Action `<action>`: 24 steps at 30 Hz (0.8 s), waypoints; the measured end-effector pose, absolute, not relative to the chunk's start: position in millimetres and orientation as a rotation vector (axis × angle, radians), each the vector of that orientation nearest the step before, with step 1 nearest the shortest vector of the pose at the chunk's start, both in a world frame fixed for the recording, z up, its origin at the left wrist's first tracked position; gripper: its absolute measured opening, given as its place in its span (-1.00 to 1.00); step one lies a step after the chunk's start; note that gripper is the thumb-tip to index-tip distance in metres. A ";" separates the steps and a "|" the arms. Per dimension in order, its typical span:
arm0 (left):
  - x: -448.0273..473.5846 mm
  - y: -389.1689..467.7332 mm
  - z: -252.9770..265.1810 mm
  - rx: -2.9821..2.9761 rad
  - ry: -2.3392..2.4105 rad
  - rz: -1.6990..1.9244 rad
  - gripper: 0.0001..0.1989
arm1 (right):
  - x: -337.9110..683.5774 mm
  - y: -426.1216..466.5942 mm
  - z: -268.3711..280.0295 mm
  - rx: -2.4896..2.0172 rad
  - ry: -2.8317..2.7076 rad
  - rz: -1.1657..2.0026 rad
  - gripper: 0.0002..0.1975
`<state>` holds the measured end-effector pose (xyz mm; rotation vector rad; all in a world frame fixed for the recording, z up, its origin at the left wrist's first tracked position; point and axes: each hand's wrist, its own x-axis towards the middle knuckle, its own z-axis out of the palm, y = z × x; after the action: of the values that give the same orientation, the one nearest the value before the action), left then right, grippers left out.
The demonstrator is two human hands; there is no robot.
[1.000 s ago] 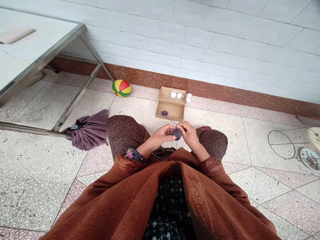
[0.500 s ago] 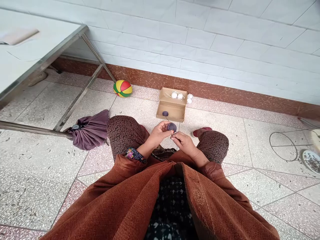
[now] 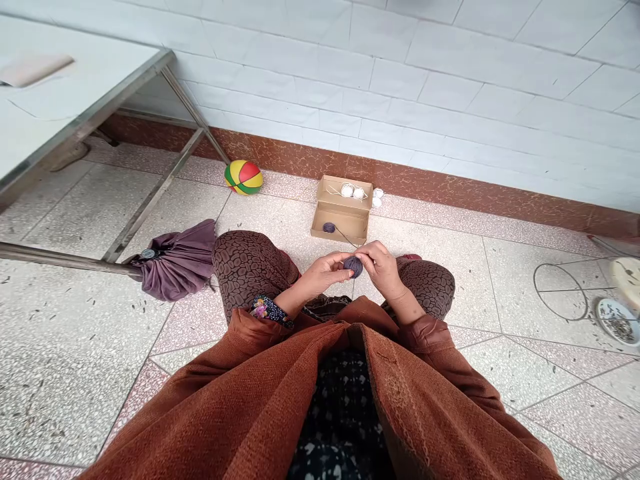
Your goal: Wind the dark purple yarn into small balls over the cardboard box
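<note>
The left hand (image 3: 325, 272) pinches the purple ball (image 3: 353, 267); the right hand (image 3: 383, 267) seems to pinch the yarn (image 3: 345, 236), best pulled gently tight.

A coarsely woven rust-brown open coat (image 3: 225, 407) bears pale wavy stitching (image 3: 401, 400) down its right front; beneath lies a black top with whitish motifs (image 3: 343, 393); a dark, white-dotted floral cuff (image 3: 270, 311) ends the left sleeve; brown trousers with rounded, dark-edged cells (image 3: 250, 267) complete the outfit.

Likely home room: tiled wall (image 3: 400, 113), colourful ball (image 3: 243, 177), metal-framed table (image 3: 110, 63).
</note>
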<state>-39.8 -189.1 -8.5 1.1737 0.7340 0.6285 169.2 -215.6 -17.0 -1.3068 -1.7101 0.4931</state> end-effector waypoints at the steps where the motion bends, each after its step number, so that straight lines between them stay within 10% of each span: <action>1: -39.7 -189.2 -8.1 1.159 0.720 0.624 -0.49 | 168.3 -213.9 -19.8 -1.330 -1.681 0.502 -0.70; 24: -41.0 -172.1 -21.3 1.169 0.884 0.843 -0.45 | 151.9 -231.8 -15.5 -1.203 -1.894 0.497 -0.71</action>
<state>-41.0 -172.1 -21.3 1.1693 0.8842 0.8429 151.9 -231.8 -15.5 -1.2028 -1.8943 0.4967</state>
